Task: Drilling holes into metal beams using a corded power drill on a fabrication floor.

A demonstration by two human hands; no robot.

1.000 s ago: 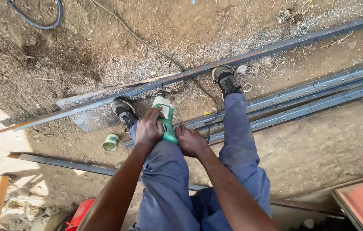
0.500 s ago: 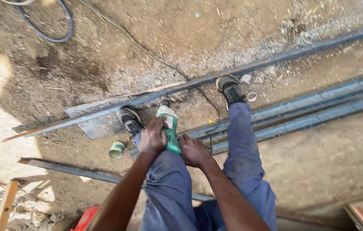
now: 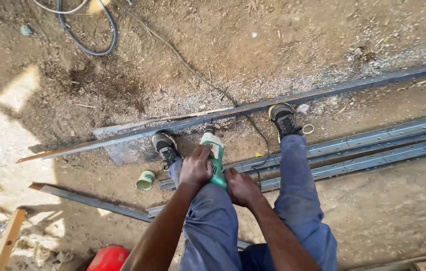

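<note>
Green-bodied angle grinder (image 3: 215, 158) sits between the knees, the left hand (image 3: 196, 167) wrapped over its top and the right hand (image 3: 240, 187) clenched on its rear. Beyond, both shoes pin the long steel angle bar (image 3: 253, 107) on the dirt; the power cord (image 3: 260, 150) trails beside the right foot, so it could likely snag or get cut.

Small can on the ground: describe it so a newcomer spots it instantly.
Find the long steel bar crossing the dirt under the person's shoes. Just this side of it, beside the left shoe, below the left hand gripping the green power tool, sits the small can. It is the only round, pale-green thing among straight grey steel.
</note>
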